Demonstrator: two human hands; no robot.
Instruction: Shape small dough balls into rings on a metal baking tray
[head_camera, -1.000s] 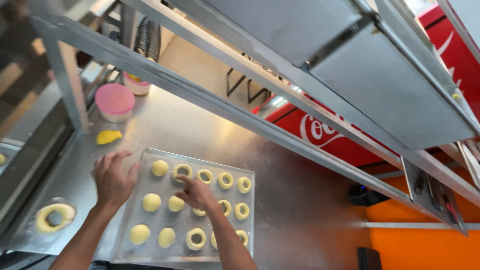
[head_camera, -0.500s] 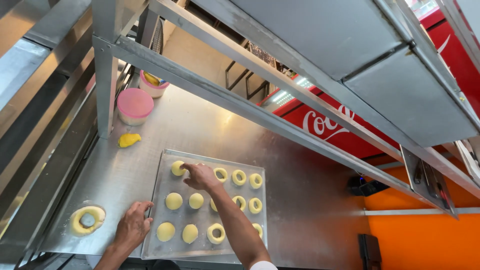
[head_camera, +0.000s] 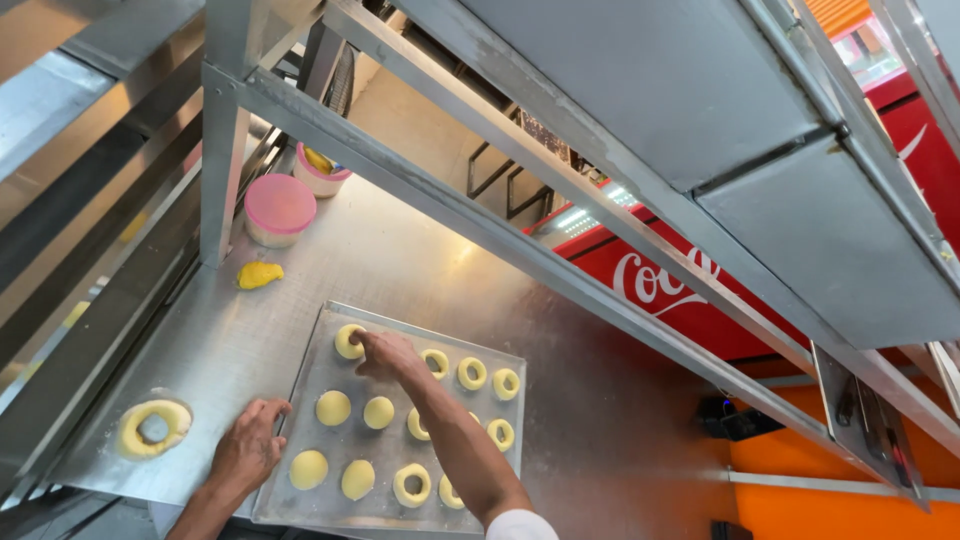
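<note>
Right hand (head_camera: 385, 352) is stretched over the baking tray (head_camera: 300, 495), its fingertips (head_camera: 362, 341) pressed together on the ring of yellow dough (head_camera: 348, 342) at the tray's far left corner. Just to its right, three more dough rings (head_camera: 471, 373) are lined up along the same far row. Nearer than this hand, plain dough rounds (head_camera: 333, 407) and further rings are laid out in rows, partly hidden by the forearm. Left hand (head_camera: 247, 446) is laid flat on the tray's near left edge, fingers spread, clamped on nothing. To its left, a larger dough ring with a metal cutter in its middle (head_camera: 154, 428) is seen on the steel desk (head_camera: 400, 260). Well beyond both hands, a small yellow dough lump (head_camera: 259, 274) and a pink-lidded tub (head_camera: 279, 208) are found.
</note>
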